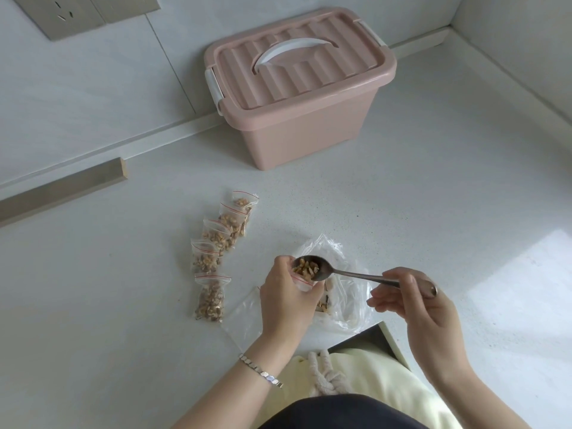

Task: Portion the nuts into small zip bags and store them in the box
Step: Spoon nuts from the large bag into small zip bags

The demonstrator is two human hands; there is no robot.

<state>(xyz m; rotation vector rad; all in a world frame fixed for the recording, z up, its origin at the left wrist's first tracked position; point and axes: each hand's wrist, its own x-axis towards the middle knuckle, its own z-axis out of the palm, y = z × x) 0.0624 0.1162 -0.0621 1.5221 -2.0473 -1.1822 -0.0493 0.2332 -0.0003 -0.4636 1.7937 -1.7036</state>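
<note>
My left hand (286, 300) grips a small zip bag (305, 283) upright with its mouth open. My right hand (414, 300) holds a metal spoon (346, 274) by its handle; the bowl, heaped with nut pieces, rests at the bag's mouth. Behind the hands lies a large clear plastic bag (349, 298) with some nuts inside. Several filled zip bags (216, 252) with red seals lie in a row to the left. The pink storage box (297, 91), lid shut, white handle on top, stands at the back by the wall.
An empty clear bag (244, 317) lies flat under my left wrist. A wooden strip (62, 188) lies at the left along the wall. A wall socket (65, 13) is at the top left. The counter edge and a notch (371, 339) are close to my body.
</note>
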